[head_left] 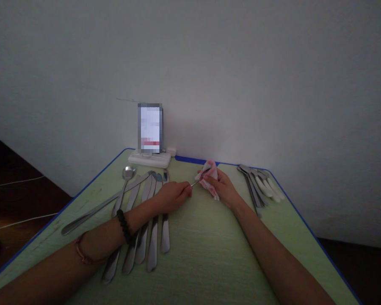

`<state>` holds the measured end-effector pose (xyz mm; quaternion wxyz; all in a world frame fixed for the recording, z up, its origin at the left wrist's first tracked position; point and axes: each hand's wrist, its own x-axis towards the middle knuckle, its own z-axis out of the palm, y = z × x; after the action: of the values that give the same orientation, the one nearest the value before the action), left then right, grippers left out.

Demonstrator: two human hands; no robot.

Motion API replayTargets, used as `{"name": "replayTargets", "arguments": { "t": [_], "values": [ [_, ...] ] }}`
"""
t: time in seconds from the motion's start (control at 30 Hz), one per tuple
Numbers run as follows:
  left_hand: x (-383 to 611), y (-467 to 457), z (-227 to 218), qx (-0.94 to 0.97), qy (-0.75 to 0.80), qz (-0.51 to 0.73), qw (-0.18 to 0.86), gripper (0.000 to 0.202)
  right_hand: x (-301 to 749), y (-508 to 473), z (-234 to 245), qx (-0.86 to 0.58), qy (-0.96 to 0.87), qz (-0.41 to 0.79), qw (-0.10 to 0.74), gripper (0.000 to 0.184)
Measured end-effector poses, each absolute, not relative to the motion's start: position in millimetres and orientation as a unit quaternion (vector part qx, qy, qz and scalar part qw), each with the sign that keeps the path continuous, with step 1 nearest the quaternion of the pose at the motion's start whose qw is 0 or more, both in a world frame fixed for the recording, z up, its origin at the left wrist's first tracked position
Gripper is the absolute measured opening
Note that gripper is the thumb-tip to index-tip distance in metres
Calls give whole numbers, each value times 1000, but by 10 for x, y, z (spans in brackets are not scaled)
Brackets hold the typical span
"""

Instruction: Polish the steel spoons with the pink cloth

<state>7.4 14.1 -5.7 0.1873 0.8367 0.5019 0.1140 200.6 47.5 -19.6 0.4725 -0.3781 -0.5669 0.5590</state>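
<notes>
My left hand (173, 195) is closed around the handle end of a thin metal utensil (195, 183) that runs up to the right. My right hand (224, 186) grips a pink and white cloth (208, 176) wrapped round the utensil's other end, which is hidden. Both hands rest near the far middle of a light green table (203, 254). My left forearm lies across a row of several table knives (152, 237), with a spoon (127, 173) and a long-handled utensil (98, 209) at its left.
A second pile of cutlery (260, 184) lies at the far right of the table. A phone (150, 128) stands on a white stand (150, 159) against the wall. The table has a blue edge; dark floor with cables lies to the left.
</notes>
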Motion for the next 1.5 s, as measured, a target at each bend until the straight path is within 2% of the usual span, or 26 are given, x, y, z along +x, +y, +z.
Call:
{"name": "replayTargets", "arguments": {
  "t": [0.17,0.63,1.5],
  "values": [
    [76,138,-66,840,502,109,176,38,2015,483,-209,-372,-556,575,472,27],
    [75,149,-71,841,501,111,172,38,1994,486,-203,-417,-595,504,467,25],
    [83,126,-31,844,502,91,163,39,1971,494,-220,-435,-598,481,471,26]
  ]
}}
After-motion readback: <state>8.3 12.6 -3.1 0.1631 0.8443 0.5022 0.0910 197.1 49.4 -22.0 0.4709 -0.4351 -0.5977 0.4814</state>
